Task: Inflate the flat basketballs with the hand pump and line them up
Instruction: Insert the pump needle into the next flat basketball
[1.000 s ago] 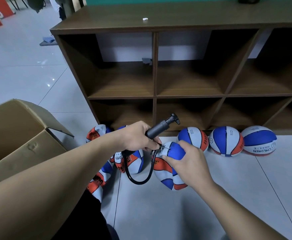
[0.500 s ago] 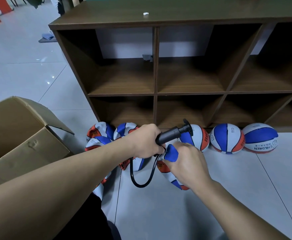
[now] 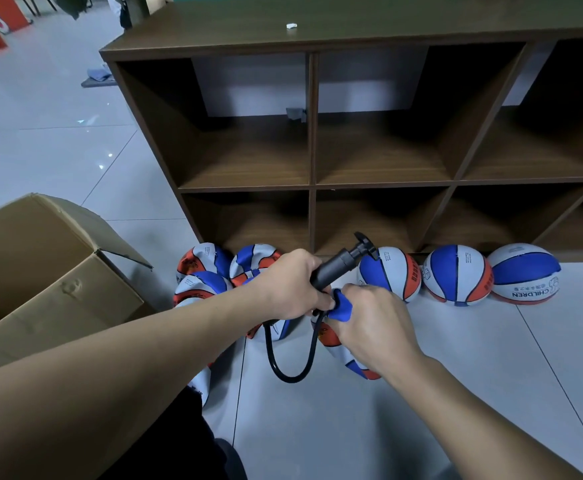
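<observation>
Needle-fitting stage by the looks of it: the hand pump is gripped in the left hand, a flat basketball near the shelf's front edge is pinched by the right hand, and steady strokes are probably needed next.

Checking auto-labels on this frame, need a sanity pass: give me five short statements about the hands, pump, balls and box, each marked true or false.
1. The left hand grips the black hand pump. True.
2. The right hand holds a fully round ball. False: the ball it grips is flat and crumpled.
3. Three inflated balls sit in a row on the floor against the wooden shelf. True.
4. The inflated balls sit inside the shelf's cubbies. False: they are on the floor in front of it.
5. The cardboard box stands open at the left. True.
</observation>
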### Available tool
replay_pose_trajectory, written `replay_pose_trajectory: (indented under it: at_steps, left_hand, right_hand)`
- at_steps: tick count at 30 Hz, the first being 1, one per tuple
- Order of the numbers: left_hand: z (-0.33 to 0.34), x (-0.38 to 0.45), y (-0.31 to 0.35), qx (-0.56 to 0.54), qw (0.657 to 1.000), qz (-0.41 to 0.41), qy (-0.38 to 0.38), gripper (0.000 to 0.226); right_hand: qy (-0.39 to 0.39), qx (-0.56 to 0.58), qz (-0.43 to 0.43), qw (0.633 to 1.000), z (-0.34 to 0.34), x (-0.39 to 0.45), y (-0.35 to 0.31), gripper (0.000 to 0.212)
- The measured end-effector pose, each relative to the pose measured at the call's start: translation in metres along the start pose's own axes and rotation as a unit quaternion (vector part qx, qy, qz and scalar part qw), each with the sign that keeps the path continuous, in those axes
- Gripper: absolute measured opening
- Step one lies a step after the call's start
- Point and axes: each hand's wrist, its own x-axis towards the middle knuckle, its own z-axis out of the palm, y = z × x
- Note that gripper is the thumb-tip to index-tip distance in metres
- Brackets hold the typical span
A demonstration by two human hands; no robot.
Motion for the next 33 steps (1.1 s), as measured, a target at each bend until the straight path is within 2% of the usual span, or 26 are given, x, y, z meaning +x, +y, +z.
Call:
replay_pose_trajectory:
  at_steps: [6, 12, 14, 17, 20, 24, 29, 33]
  left_hand:
    - [0.007, 0.002, 0.0, 0.044, 0.999, 0.01, 0.02, 0.023]
    - [0.001, 0.009, -0.018, 0.049, 0.997, 0.003, -0.054, 0.018]
    - [-0.003, 0.01, -0.025, 0.053, 0.995, -0.002, -0.08, 0.023]
    - [-0.004, 0.012, -0.033, 0.054, 0.994, -0.01, -0.095, 0.026]
    - [-0.004, 0.014, -0.036, 0.088, 0.994, -0.008, -0.071, 0.018]
    - [-0.001, 0.014, -0.033, 0.052, 0.997, -0.022, -0.059, 0.019]
    - [0.008, 0.02, -0.036, 0.074, 0.997, -0.011, -0.035, 0.023]
    - [0.014, 0.024, -0.034, 0.063, 0.997, -0.003, -0.051, 0.025]
  right_hand:
    - [-0.008, -0.004, 0.0, 1.0, 0.0, 0.0, -0.002, 0.037]
    - [-0.019, -0.013, 0.006, 1.0, 0.009, -0.003, 0.0, 0.036]
    - [-0.031, -0.017, 0.028, 0.999, 0.012, -0.001, 0.007, 0.041]
    - [-0.068, 0.006, 0.089, 0.994, 0.019, 0.0, 0.021, 0.048]
    - [-0.097, 0.05, 0.143, 0.984, 0.036, -0.006, 0.033, 0.055]
    - [-0.132, 0.069, 0.208, 0.967, 0.061, -0.021, 0.047, 0.058]
    - [-0.273, 0.141, 0.246, 0.919, 0.089, -0.043, 0.058, 0.078]
    - [-0.285, 0.172, 0.253, 0.908, 0.097, -0.043, 0.064, 0.053]
